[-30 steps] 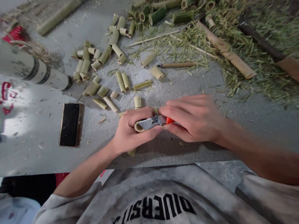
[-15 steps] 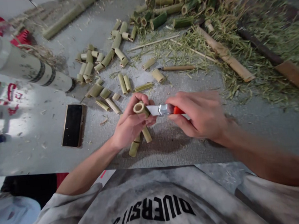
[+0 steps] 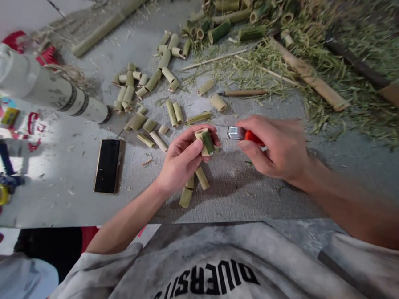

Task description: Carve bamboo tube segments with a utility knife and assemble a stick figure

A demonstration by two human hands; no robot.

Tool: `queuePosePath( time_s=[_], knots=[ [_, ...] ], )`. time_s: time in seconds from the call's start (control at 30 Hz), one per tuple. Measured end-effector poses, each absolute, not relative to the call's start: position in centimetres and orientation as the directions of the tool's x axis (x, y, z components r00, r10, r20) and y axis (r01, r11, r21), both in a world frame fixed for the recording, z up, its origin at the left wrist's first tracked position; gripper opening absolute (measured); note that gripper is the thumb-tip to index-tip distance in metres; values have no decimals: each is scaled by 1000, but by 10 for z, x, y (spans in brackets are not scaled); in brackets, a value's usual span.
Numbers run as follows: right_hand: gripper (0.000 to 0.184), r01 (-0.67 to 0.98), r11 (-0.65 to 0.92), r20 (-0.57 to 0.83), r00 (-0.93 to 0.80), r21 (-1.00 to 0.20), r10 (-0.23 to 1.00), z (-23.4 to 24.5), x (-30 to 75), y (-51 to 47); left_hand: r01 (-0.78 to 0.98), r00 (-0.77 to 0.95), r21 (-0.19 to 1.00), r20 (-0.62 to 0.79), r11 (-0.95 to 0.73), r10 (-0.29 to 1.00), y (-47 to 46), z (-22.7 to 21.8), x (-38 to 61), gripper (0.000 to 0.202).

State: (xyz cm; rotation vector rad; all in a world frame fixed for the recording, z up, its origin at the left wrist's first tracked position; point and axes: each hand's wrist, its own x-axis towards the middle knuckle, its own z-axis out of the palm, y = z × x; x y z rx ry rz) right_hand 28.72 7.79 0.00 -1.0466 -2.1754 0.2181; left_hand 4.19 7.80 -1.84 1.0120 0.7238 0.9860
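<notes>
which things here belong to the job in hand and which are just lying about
Seemingly part of the job:
- bamboo piece, in the left hand
- knife, in the right hand
- cut pieces on the table

Apparently just lying about:
- phone
- bottle

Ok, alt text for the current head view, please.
A bare left hand holds a short bamboo tube while the right hand points a red-handled utility knife toward it. Around them on a gray table lie cut bamboo pieces, green shavings and a smartphone.
</notes>
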Motion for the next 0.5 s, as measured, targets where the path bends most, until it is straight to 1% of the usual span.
queuePosePath(
  time_s=[0.1, 0.2, 0.3, 0.4, 0.5],
  knots=[
    [26, 617, 656, 509, -432, -435, 744, -1, 287, 78, -337, 390, 915, -78, 222, 917, 79, -17, 40, 42],
    [26, 592, 680, 532, -441, -433, 723, -1, 286, 79, -362, 402, 901, -80, 238, 912, 79, -14, 39, 40],
    [29, 577, 702, 550, -454, -418, 701, -1, 285, 79, -374, 391, 901, -62, 220, 918, 78, -13, 39, 38],
    [34, 582, 700, 538, -465, -413, 703, -2, 285, 78, -351, 369, 916, -58, 197, 928, 78, -13, 39, 42],
    [31, 579, 701, 535, -467, -417, 704, -2, 286, 79, -328, 366, 931, -31, 160, 930, 77, -14, 39, 45]
  ],
)
